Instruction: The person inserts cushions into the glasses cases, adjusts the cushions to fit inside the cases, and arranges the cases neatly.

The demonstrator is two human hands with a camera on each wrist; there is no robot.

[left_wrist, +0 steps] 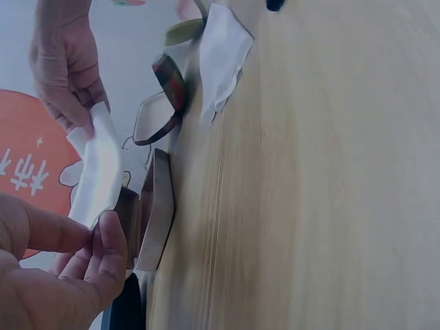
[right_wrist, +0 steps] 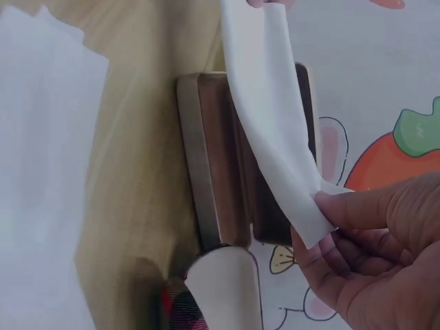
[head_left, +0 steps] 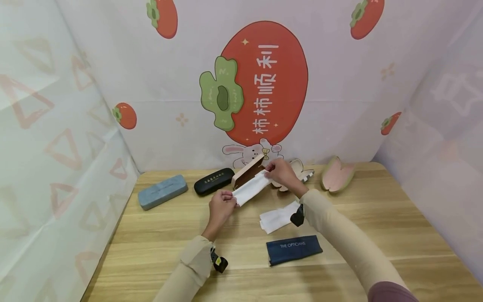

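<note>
A narrow folded white cloth [head_left: 252,191] is stretched between my two hands. My left hand [head_left: 221,209] pinches its near-left end between thumb and fingers. The far-right end is pinched by my right hand [head_left: 282,172], thumb against fingers in the right wrist view. Beneath and behind the cloth stands an open glasses case [right_wrist: 218,165] with a brown inside, its lid raised; the cloth hides part of it. The cloth hangs above the case, apart from the tabletop.
Left of the open case lie a black glasses case [head_left: 214,181] and a light blue one [head_left: 163,192], both closed. To the right are an open patterned case [head_left: 296,167] and an open pink-and-green case [head_left: 337,175]. A second white cloth [head_left: 277,218] and a navy cloth [head_left: 294,250] lie nearer.
</note>
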